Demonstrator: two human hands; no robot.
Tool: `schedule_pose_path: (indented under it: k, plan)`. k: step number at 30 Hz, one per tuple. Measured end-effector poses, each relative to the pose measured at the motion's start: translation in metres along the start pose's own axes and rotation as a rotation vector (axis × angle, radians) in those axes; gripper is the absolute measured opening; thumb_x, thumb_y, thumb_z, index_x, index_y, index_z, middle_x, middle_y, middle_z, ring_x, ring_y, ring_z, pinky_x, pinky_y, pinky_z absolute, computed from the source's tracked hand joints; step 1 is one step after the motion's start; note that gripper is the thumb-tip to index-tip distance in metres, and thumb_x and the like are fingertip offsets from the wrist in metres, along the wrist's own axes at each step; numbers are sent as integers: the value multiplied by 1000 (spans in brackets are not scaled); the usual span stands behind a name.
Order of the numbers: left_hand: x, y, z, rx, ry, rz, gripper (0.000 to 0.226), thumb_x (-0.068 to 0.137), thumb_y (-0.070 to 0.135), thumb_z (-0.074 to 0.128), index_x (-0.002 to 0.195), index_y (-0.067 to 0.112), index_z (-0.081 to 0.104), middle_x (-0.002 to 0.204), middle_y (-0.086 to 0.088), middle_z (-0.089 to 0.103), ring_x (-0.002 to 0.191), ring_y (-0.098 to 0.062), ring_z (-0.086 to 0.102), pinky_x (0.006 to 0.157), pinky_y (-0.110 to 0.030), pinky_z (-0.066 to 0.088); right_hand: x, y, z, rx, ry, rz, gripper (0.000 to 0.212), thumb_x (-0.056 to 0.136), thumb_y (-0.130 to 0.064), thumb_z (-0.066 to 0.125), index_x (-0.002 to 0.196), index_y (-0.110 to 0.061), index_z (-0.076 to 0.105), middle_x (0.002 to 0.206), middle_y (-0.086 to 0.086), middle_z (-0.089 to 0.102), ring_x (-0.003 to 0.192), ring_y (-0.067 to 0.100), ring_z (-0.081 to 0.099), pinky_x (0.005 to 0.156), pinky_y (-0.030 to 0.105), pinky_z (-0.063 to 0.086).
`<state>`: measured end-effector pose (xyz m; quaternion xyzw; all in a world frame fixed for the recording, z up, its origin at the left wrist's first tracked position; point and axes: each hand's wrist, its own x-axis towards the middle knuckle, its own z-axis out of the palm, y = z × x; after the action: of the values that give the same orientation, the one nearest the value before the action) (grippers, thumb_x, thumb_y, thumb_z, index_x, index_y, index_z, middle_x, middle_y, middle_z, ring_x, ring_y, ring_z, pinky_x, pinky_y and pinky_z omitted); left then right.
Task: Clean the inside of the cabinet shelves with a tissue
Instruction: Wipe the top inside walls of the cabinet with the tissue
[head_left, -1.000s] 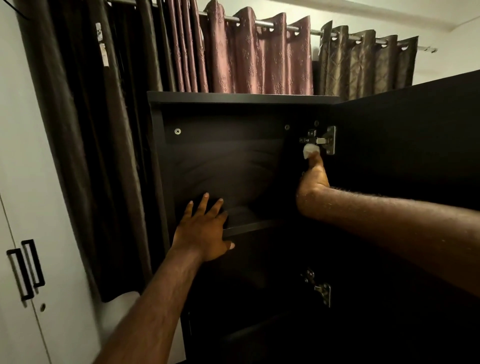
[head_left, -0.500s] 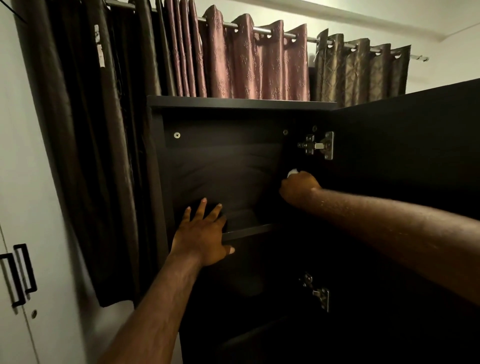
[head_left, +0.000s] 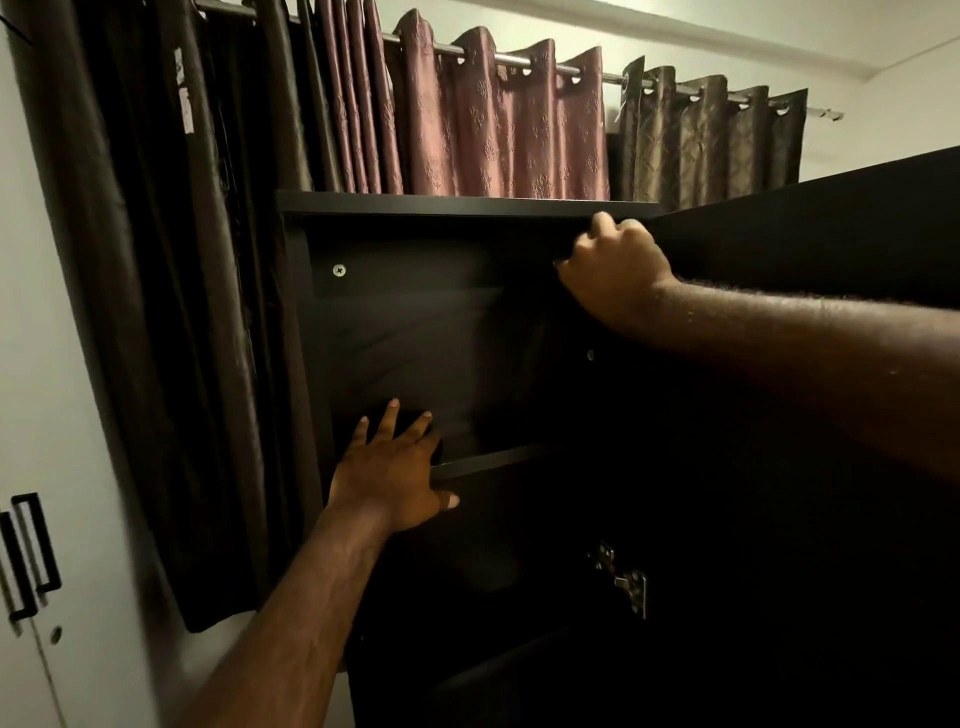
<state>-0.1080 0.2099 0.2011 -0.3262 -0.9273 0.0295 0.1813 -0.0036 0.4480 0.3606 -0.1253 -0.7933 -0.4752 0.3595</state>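
While the left hand lies flat on the front edge of the dark brown wooden shelf, at its left end, the right hand is up in the top right corner of the dark brown wooden cabinet.

Left: fingers straight and spread, released, gripping nothing. Fingertips reach over the shelf towards the back panel and the thumb hangs below the shelf edge.

Right: fingers clenched into a fist, pressed just under the cabinet's top panel where it meets the open dark door. A pale sliver at the top of the fist looks like the white tissue. The rest is hidden in the hand, so that grasp is likely but not fully visible.

Cabinet interior:
- It's very dark, and I can't tell what the space below the shelf holds.
- The back panel is bare, with a silver screw near its top left corner.
- A metal hinge sits low on the right side, below shelf level.

Surroundings:
- Dark brown curtains hang just left of the cabinet.
- Mauve patterned curtains and olive-brown ones hang behind its top, on a metal rod.
- A white wardrobe with black handles stands at far left.
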Motion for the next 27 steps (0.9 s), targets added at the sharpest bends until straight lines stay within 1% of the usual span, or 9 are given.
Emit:
schedule_pose_path:
  k: [2,5,8,12,15,17,19,24,27]
  plan:
    - [0,1,0,-8,-8,-9,89,84,71,52,156,32,17,166,11,-2,151,-26,-17,123,-53,-3,-2,9,6,-17,-17,19,27,99,-21,44,100,-17,71,101,4,67,99,29,57,64,33,39]
    - [-1,2,-1,-16,-17,-17,91,85,71,52,157,31,15,166,12,-1,151,-25,-17,123,-52,-4,-4,8,8,84,-50,56,27,98,-25,44,100,-16,69,101,7,66,98,28,55,69,35,45]
    - [0,1,-1,-22,-21,-18,91,84,71,52,157,31,14,166,13,0,152,-25,-15,123,-52,-3,4,-4,6,176,-133,114,34,92,-39,46,104,-18,69,106,9,65,105,27,55,88,39,47]
    - [-1,0,-1,-26,-14,-28,91,84,71,53,157,32,15,166,13,2,152,-25,-14,123,-52,-2,15,-13,20,68,-382,126,56,92,-51,35,133,-19,57,144,12,47,139,30,32,116,46,21]
    - [-2,1,-1,-31,-16,-31,91,84,70,54,157,33,14,166,13,2,152,-25,-15,123,-53,-2,23,-20,30,27,-496,91,72,92,-53,38,151,-12,34,161,14,21,149,31,9,119,46,8]
    - [-1,1,-1,-30,-8,-33,90,84,70,54,156,33,15,166,13,2,152,-25,-15,122,-54,-2,30,-21,36,107,-491,119,77,88,-51,45,150,-8,33,160,15,20,149,31,12,119,44,15]
    - [0,0,0,-25,-2,-33,90,84,71,54,156,33,17,166,13,2,152,-25,-15,122,-54,-2,37,-23,43,193,-454,133,78,83,-50,41,147,-5,39,156,18,29,146,34,21,119,47,20]
    - [1,3,3,-30,11,-45,89,82,74,51,155,35,19,165,16,2,152,-24,-15,122,-55,-2,33,-32,61,209,-338,91,87,80,-59,39,147,-3,39,154,21,33,145,35,25,120,49,14]
    - [1,4,1,-25,0,-50,88,83,76,49,155,36,18,165,16,-2,151,-24,-16,122,-56,-2,29,-32,55,365,-201,78,75,81,-50,47,142,-5,46,152,17,37,136,34,40,113,45,29]
